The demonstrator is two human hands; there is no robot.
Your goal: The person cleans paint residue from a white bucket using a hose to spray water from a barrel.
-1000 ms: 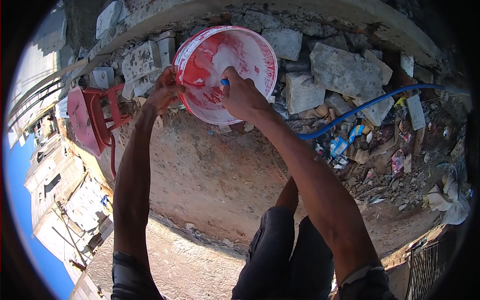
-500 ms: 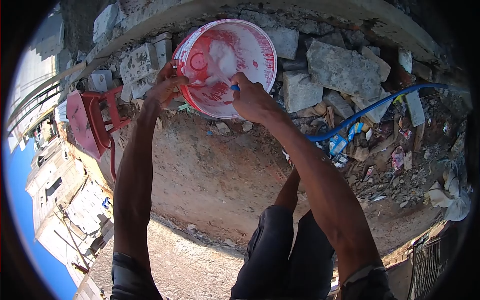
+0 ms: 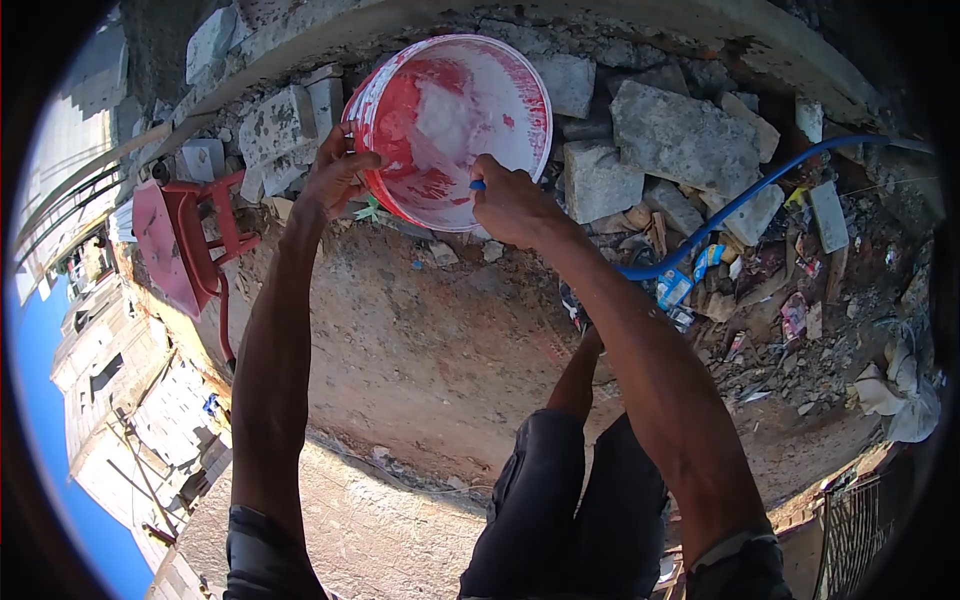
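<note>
A red bucket [image 3: 522, 120] coated with white residue is tilted so that its mouth faces me. My left hand [image 3: 335, 178] is closed on the bucket's left rim, thumb toward the inside. In my right hand [image 3: 512, 208], the fingers are wrapped round the end of a blue hose [image 3: 760, 184], near the lower right rim. The hose tip pokes out of the fist toward the bucket. Whitish, foamy water [image 3: 445, 120] lies at the bottom inside. The hose passes behind my right forearm and on across the rubble.
Broken concrete blocks [image 3: 685, 138] lie right of the bucket, more [image 3: 277, 128] to its left. A red wheelbarrow [image 3: 172, 245] stands at the left. Litter and debris [image 3: 795, 315] cover the right side. Bare dirt [image 3: 430, 340] stretches between my arms.
My right hand has shifted slightly right and down with the hose end. Farther right, the hose has lifted into a higher curve. My left hand stays on the rim; the spray looks less distinct.
</note>
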